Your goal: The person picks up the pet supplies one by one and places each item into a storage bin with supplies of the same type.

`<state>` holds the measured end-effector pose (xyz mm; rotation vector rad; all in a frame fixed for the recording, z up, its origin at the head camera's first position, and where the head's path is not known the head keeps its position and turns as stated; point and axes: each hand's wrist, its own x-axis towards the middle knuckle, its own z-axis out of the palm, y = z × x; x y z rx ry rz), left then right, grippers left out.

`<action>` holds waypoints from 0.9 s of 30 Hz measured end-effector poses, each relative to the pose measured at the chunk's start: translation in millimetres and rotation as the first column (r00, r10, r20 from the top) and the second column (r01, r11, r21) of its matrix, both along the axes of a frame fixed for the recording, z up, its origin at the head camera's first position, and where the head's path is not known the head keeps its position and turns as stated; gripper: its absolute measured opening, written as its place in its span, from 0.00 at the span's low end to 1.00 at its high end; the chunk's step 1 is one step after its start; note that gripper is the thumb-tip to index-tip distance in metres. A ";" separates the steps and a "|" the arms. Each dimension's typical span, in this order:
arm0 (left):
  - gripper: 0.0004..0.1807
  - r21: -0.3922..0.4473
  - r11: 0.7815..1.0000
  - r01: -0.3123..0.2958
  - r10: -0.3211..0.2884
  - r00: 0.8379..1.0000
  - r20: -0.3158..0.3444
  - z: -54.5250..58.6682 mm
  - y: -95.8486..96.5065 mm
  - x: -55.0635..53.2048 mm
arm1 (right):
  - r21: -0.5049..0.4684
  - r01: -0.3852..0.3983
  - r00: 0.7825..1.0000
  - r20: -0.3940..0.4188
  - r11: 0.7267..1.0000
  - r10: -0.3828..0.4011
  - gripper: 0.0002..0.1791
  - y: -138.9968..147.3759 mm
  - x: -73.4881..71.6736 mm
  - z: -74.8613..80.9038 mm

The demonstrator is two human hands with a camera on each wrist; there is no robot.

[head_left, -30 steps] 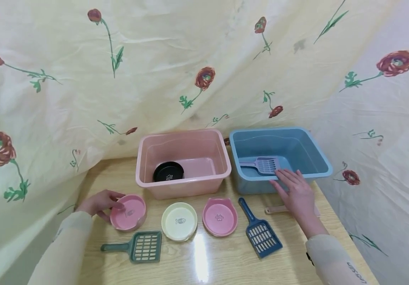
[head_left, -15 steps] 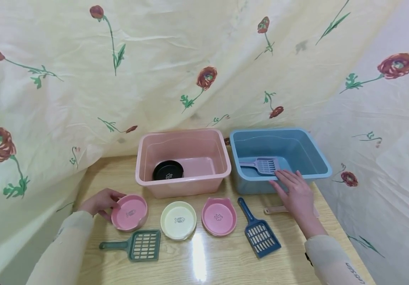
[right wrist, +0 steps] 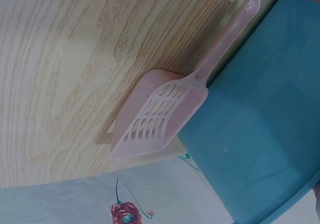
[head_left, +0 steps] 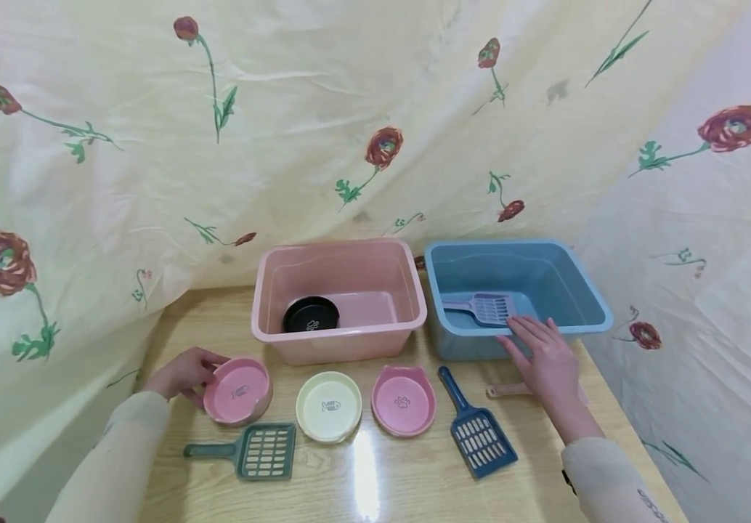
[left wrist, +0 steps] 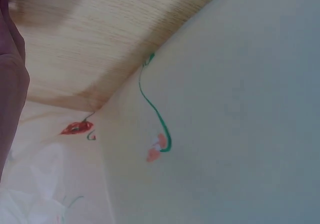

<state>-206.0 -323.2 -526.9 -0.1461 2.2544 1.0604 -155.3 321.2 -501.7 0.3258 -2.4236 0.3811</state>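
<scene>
My left hand [head_left: 186,375] rests at the left side of a pink bowl [head_left: 239,392] with a fish print. Its fingers and thumb touch the outside of the rim, spread loosely; in the left wrist view only a strip of the hand [left wrist: 11,78] shows. With straight fingers, my right hand [head_left: 545,359] lies over the front rim of a blue litter box [head_left: 585,319]. Inside that box is a lilac litter scoop [head_left: 489,309], near the fingertips. Below the right hand a pale pink litter scoop [right wrist: 155,111] stands on the table against the box, partly hidden in the head view.
A pink litter box [head_left: 349,341] holds a black bowl [head_left: 311,315]. In front lie a cream bowl [head_left: 329,407], a pink cat-eared bowl [head_left: 404,402], a green scoop [head_left: 264,452] and a navy scoop [head_left: 480,436]. A flowered cloth [head_left: 323,167] hangs behind the table [head_left: 310,497].
A left finger has drawn back from inside the pink bowl to its outer edge, and the bowl has shifted slightly right. The right hand stays on the blue box's rim.
</scene>
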 end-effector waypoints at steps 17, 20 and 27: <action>0.31 -0.028 0.993 0.117 -0.120 0.984 -0.131 110.9 -21.3 -9.2 | -0.009 0.005 1.000 -0.012 1.000 -0.005 0.49 -2.0 4.4 -0.2; 0.30 -0.076 0.985 0.155 -0.164 0.977 -0.133 140.3 -21.8 -16.8 | -0.007 0.002 1.000 -0.018 1.000 -0.002 0.49 -3.0 4.8 -0.3; 0.30 -0.139 0.965 0.224 -0.246 0.953 -0.176 205.4 -2.8 -34.0 | -0.009 -0.005 1.000 -0.026 1.000 0.005 0.49 -5.1 1.8 -0.2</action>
